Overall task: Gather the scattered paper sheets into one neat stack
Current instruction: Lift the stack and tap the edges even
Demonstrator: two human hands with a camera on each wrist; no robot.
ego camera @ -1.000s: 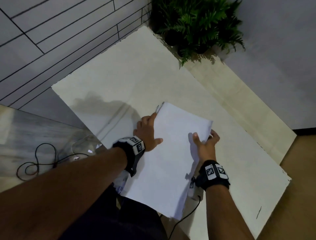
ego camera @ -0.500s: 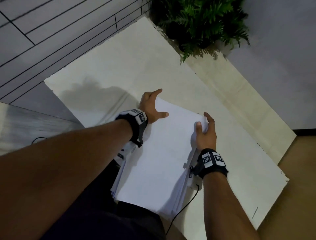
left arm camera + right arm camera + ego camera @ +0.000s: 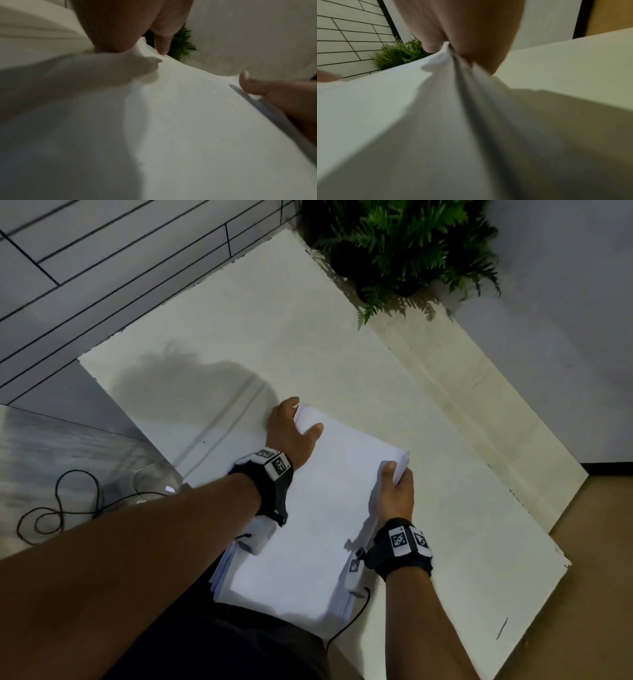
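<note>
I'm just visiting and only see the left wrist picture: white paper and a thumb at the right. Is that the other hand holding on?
Observer: Yes. The right hand has a pinching grip on the paper stack at its far right corner, thumb on top, fingers beneath.
Operator: Are the sheets neat yet?
Observer: Not quite; along the near left edge they fan out unevenly.
Operator: Anything else lying around?
Observer: A black cable loops on the grey surface left of the table.
</note>
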